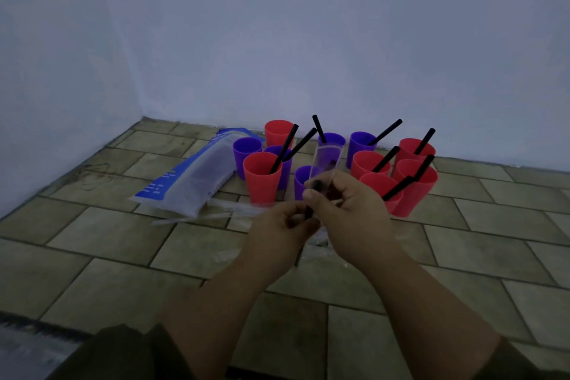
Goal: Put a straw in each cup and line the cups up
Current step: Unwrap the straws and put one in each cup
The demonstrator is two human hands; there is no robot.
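Both hands met on one black straw [309,211], near upright: left hand [285,227] pinched its lower end, right hand [347,202] gripped the clear wrapper [327,160]. Empty purple cup [303,182] sat just beyond, nearest the right.

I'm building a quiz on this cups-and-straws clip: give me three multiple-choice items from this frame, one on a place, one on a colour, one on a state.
1. Where does the straw bag lie?
A. left of the cups
B. right of the cups
C. on top of the cups

2. What colours are the cups?
A. green and yellow
B. red and purple
C. all white

3. What are the hands doing?
A. resting flat on the floor
B. lifting a cup
C. holding a black straw in a clear wrapper

Answers:
1 A, the bag rests on the tiled floor left of the cluster.
2 B, e.g. a red cup and a purple cup.
3 C, the left hand and right hand pinch the black straw and clear wrapper.
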